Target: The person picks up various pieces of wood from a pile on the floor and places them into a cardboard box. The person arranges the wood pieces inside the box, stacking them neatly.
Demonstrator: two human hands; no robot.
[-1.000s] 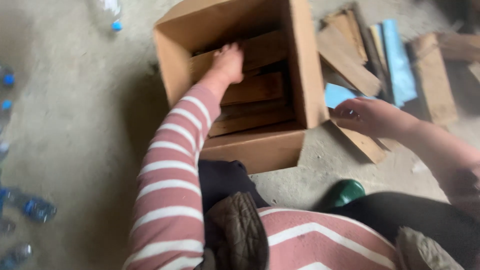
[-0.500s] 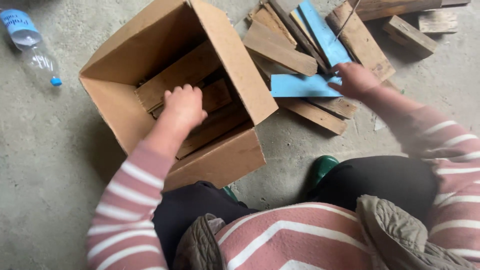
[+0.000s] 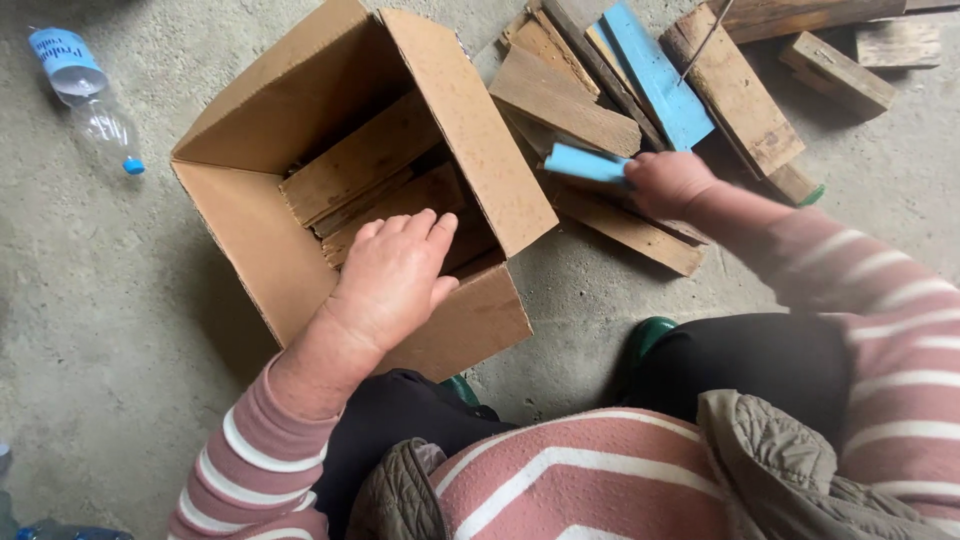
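Note:
An open cardboard box (image 3: 250, 240) stands on the concrete floor with several wooden planks (image 3: 360, 160) stacked inside. My left hand (image 3: 395, 275) hovers flat over the box's near side, fingers together, holding nothing. My right hand (image 3: 668, 180) is closed around a blue-painted piece of wood (image 3: 585, 162), lifted a little off the pile of loose boards (image 3: 565, 100) to the right of the box.
More boards lie at the top right, among them a long blue one (image 3: 655, 75) and short blocks (image 3: 835, 70). A plastic bottle (image 3: 85, 85) lies left of the box. My green boot tip (image 3: 650, 335) and knees are at the bottom.
My right hand has gripped the blue piece and raised it off the pile. My left hand has drawn back out of the box toward its near edge.

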